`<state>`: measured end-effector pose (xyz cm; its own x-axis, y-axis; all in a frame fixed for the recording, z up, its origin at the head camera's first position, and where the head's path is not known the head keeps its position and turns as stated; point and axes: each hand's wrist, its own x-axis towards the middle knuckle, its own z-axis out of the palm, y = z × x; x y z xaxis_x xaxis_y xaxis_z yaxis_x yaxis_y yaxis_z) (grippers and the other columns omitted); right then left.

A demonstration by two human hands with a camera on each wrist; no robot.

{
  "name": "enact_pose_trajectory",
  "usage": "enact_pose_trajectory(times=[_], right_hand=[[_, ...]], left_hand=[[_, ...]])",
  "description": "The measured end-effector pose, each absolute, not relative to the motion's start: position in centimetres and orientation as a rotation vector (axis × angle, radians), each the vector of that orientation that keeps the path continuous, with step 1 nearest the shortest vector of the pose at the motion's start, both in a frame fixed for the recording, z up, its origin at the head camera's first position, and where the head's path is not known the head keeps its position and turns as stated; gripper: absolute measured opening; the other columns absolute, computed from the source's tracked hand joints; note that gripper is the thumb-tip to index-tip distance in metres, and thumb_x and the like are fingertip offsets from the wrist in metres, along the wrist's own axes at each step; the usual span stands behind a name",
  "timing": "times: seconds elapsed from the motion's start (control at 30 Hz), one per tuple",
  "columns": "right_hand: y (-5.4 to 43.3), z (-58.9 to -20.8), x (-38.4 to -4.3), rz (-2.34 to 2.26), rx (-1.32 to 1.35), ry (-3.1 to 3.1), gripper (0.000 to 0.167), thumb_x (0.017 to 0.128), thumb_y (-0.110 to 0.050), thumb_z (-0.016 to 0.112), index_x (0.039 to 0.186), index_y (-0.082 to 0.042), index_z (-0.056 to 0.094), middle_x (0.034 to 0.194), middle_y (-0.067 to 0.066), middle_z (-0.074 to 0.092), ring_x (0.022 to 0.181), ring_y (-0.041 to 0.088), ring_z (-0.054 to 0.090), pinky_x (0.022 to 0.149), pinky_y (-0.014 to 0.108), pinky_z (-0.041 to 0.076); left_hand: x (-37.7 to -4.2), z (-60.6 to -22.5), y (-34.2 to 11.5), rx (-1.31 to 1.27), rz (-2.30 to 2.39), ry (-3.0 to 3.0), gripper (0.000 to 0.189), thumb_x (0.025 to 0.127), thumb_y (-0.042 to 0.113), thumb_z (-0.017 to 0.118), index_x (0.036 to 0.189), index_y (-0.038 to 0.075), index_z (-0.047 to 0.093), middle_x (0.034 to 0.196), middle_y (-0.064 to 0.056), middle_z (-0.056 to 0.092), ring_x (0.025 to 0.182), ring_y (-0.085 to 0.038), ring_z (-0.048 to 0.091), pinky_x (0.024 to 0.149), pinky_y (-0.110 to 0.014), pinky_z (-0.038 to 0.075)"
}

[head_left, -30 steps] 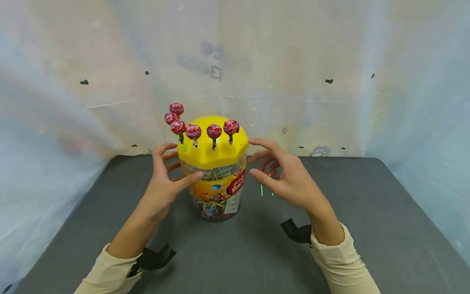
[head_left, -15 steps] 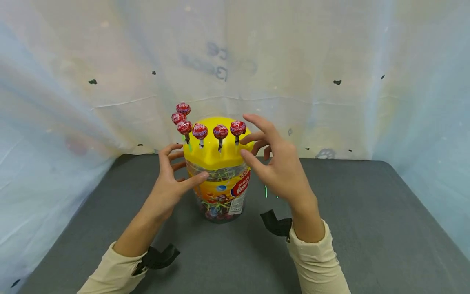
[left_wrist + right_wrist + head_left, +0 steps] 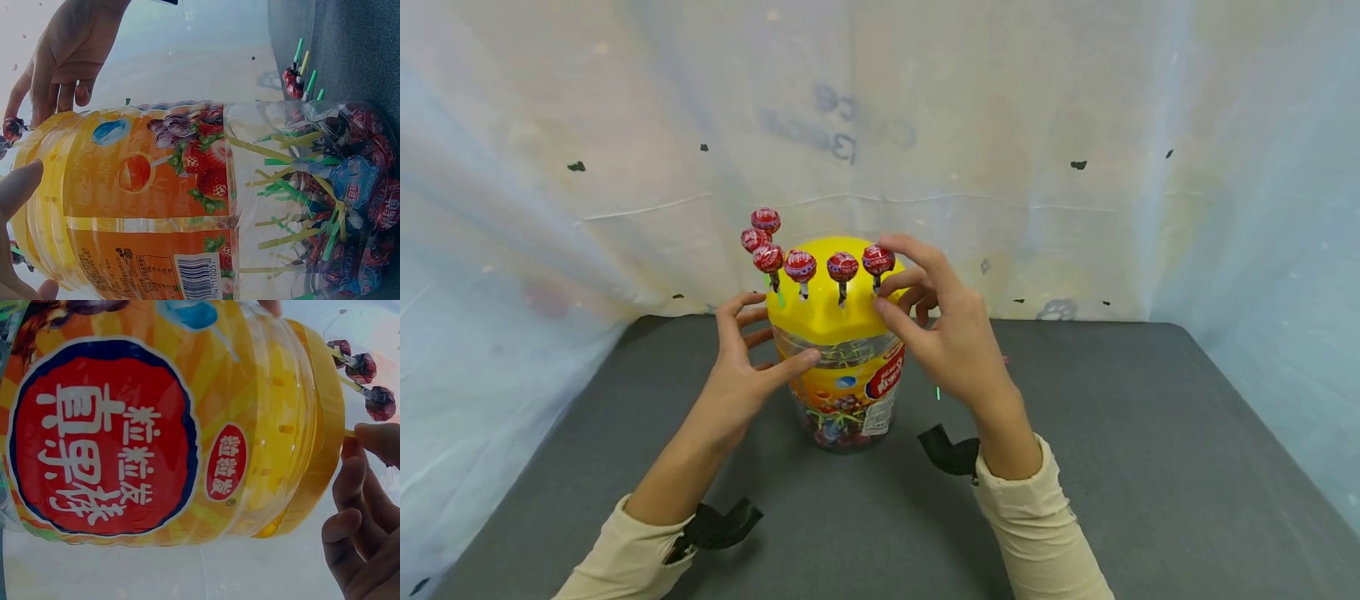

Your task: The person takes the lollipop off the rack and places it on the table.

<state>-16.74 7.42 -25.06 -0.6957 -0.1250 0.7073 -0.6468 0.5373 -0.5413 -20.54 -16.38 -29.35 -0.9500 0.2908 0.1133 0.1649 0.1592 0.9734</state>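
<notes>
A clear candy jar (image 3: 842, 385) with a yellow lid (image 3: 827, 321) and an orange label stands upright on the table. Lollipops lie inside it, and several red-wrapped ones stick up from the lid's rim. My left hand (image 3: 741, 375) holds the jar's left side near the lid, thumb across the front. At the lid's right side, my right hand (image 3: 951, 337) pinches the stick of the rightmost lollipop (image 3: 877, 259). The right wrist view shows the yellow stick (image 3: 350, 433) between thumb and fingers, close against the lid. The remaining fingers curl beside it.
Loose lollipops (image 3: 295, 81) lie on the dark grey table (image 3: 1112, 450) beyond the jar's right side, mostly hidden by my right hand in the head view. A pale curtain (image 3: 985, 108) hangs behind the table. Black straps (image 3: 951, 450) hang at both wrists.
My right hand has moved up and left from beside the jar to the rightmost lollipop, and its fingers have closed on the stick. The left hand stays on the jar.
</notes>
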Motion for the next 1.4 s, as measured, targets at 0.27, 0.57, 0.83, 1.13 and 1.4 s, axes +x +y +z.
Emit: enact_pose_trajectory(times=[0.27,0.57,0.83,1.13,1.4], right_hand=[[7.5,-25.2,-16.9,1.124,0.669,-2.114,0.055,0.091,-0.007,0.071,0.136,-0.018,0.041,0.096,0.007,0.069,0.063,0.010,0.052,0.054,0.025,0.041],[7.0,-25.2,-17.3,1.134,0.706,-2.036,0.052,0.090,-0.005,0.071,0.133,-0.014,0.043,0.092,0.008,0.067,0.060,0.011,0.046,0.053,0.023,0.038],[6.8,-25.2,-17.6,1.082,0.699,-1.970,0.049,0.090,-0.004,0.071,0.132,-0.011,0.048,0.090,0.010,0.066,0.062,0.011,0.044,0.053,0.023,0.037],[7.5,-24.8,-17.1,1.265,0.691,-1.855,0.054,0.087,0.002,0.071,0.130,-0.002,0.038,0.091,0.015,0.066,0.058,0.013,0.044,0.051,0.025,0.035],[8.4,-24.5,-16.5,1.369,0.690,-1.937,0.054,0.087,0.004,0.070,0.126,0.000,0.033,0.089,0.014,0.066,0.057,0.014,0.049,0.051,0.025,0.034]], left_hand=[[-20.5,-29.3,-16.4,0.461,1.888,2.342,0.090,0.090,0.023,0.073,0.149,0.027,0.006,0.156,-0.009,0.019,0.140,-0.033,0.024,0.109,-0.059,0.028],[-20.6,-29.5,-16.5,0.470,1.885,2.362,0.090,0.091,0.027,0.074,0.149,0.029,0.005,0.155,-0.012,0.019,0.140,-0.033,0.025,0.109,-0.058,0.028],[-20.6,-29.5,-16.3,0.451,1.869,2.373,0.091,0.090,0.030,0.074,0.149,0.030,0.004,0.155,-0.012,0.018,0.141,-0.033,0.025,0.110,-0.060,0.026],[-20.4,-29.5,-16.3,0.474,1.854,2.380,0.092,0.090,0.028,0.074,0.149,0.028,0.004,0.155,-0.012,0.016,0.142,-0.034,0.024,0.109,-0.063,0.024],[-20.4,-29.7,-16.5,0.452,1.854,2.375,0.092,0.090,0.028,0.074,0.149,0.029,0.003,0.156,-0.011,0.017,0.142,-0.033,0.023,0.110,-0.062,0.024]])
